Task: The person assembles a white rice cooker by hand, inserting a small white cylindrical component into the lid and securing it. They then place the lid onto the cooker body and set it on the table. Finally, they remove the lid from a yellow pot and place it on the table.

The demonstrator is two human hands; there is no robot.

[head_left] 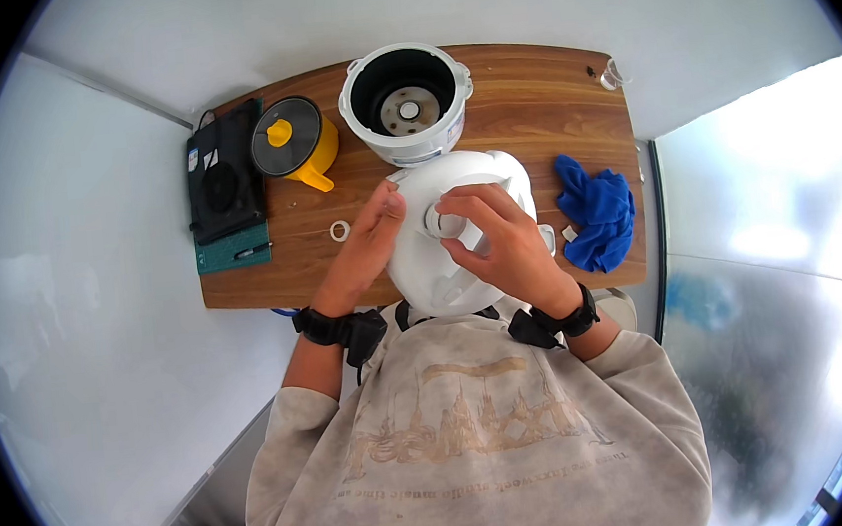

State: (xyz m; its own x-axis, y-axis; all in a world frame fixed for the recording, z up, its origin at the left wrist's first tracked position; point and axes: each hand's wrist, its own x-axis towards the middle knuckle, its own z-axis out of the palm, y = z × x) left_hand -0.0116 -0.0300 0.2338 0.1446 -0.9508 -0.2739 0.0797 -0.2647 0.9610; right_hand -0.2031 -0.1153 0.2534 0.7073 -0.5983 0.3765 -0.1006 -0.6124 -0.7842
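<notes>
A large white cooker lid (421,268) is held tilted up at the table's near edge, close to my body. My left hand (365,246) grips its left side, with the fingers close together against the rim. My right hand (511,246) reaches over the lid from the right. Its thumb and fingers are curled around a small pale round cap (446,223) near the lid's middle. Whether the cap is seated on the lid or apart from it, I cannot tell. Beyond the lid stands the white cooker body (402,146), uncovered, with its dark inside showing.
On the wooden table (547,105), a yellow pot with a dark lid (288,140) stands left of the cooker. A black flat appliance (225,184) lies on a green mat (218,256). A white ring (339,231), a blue cloth (597,214) and a clear cup (610,76) are also there.
</notes>
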